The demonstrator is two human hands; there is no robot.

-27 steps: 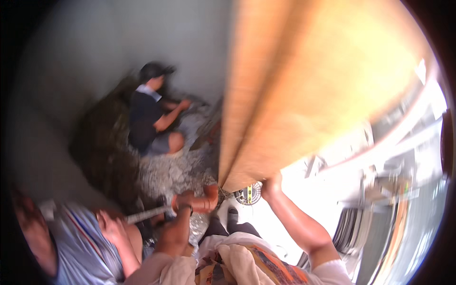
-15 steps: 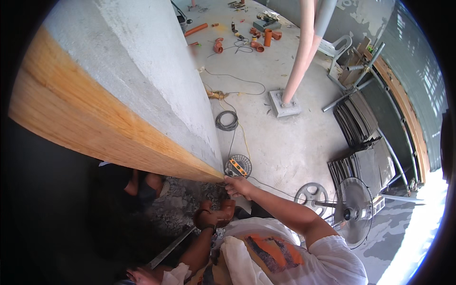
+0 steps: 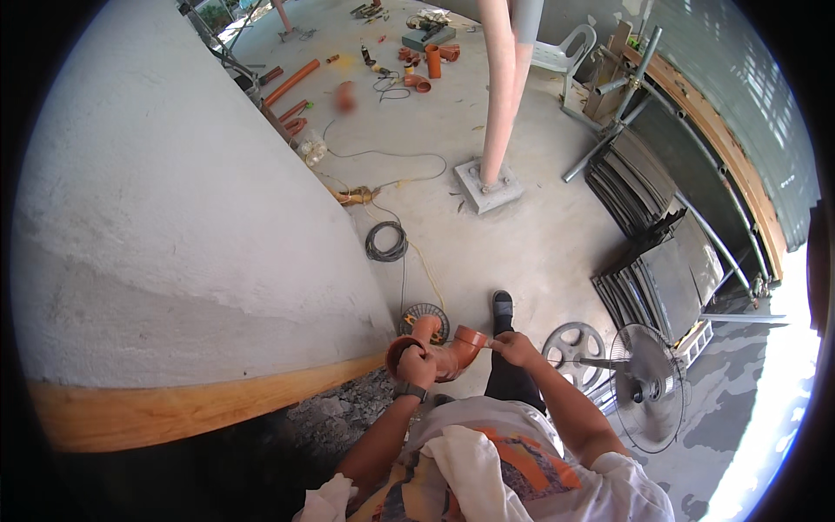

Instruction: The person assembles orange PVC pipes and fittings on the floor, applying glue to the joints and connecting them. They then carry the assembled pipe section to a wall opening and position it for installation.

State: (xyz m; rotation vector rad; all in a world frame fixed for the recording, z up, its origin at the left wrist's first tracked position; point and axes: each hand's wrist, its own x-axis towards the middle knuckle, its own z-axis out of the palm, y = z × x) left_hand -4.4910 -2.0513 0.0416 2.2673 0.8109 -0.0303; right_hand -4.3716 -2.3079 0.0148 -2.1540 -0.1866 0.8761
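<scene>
I hold an orange plastic pipe fitting [image 3: 445,348] with branching sockets in front of my chest. My left hand [image 3: 416,369] is wrapped around its left socket end, a dark watch on that wrist. My right hand [image 3: 513,348] pinches the rim of its right socket. The fitting hangs above the concrete floor, just past the corner of a grey plastered wall [image 3: 174,235] with a wooden board [image 3: 200,404] along its lower edge.
A coil of black cable [image 3: 385,241] and a small round cable reel [image 3: 424,315] lie on the floor. A standing fan [image 3: 648,383] and a wheel [image 3: 570,344] sit right. Dark sheets [image 3: 644,252], a steel post base [image 3: 487,187], orange pipes [image 3: 291,83] and a white chair [image 3: 565,52] lie farther off.
My view has swung from the trench and a crouching person to the open floor. The orange fitting is now raised in both hands, clear of the wall's edge.
</scene>
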